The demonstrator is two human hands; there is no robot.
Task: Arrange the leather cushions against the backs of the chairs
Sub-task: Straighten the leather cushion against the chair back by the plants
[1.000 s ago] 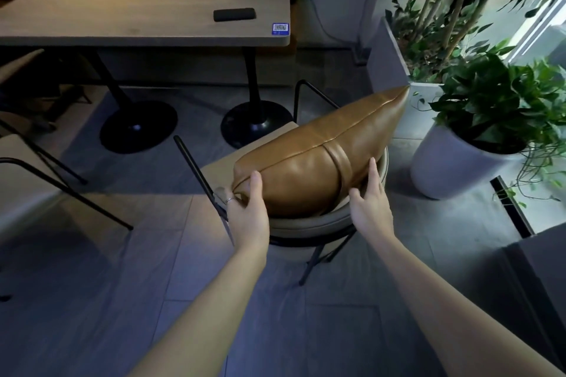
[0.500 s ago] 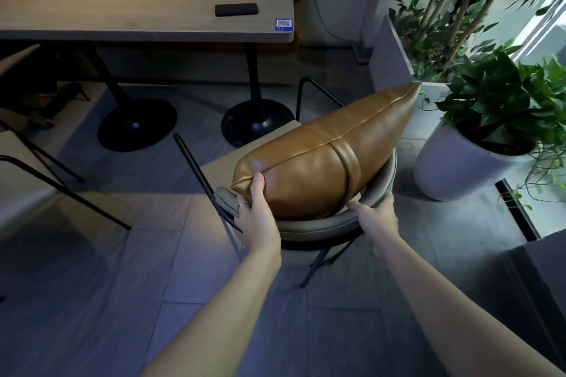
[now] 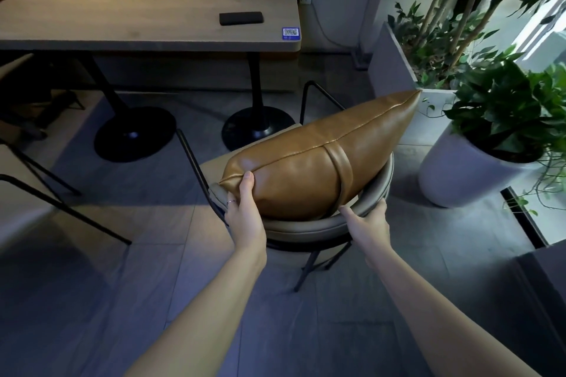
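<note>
A tan leather cushion (image 3: 318, 159) with a strap across its middle stands on edge inside a grey chair (image 3: 309, 225), leaning against the curved backrest. My left hand (image 3: 245, 208) grips the cushion's near left corner, thumb on top. My right hand (image 3: 367, 219) rests on the backrest's padded rim just below the cushion, fingers curled over the rim. The chair's seat is mostly hidden behind the cushion.
A wooden table (image 3: 147, 15) on two black round bases stands beyond the chair, with a dark flat device (image 3: 241, 18) on it. A white pot with a leafy plant (image 3: 477, 162) and a rectangular planter (image 3: 398, 64) stand to the right. Another chair's black legs (image 3: 46, 193) show at left.
My right hand has slid off the cushion's back down onto the chair's backrest rim. The left hand stays on the cushion's corner, and the cushion sits slightly more upright.
</note>
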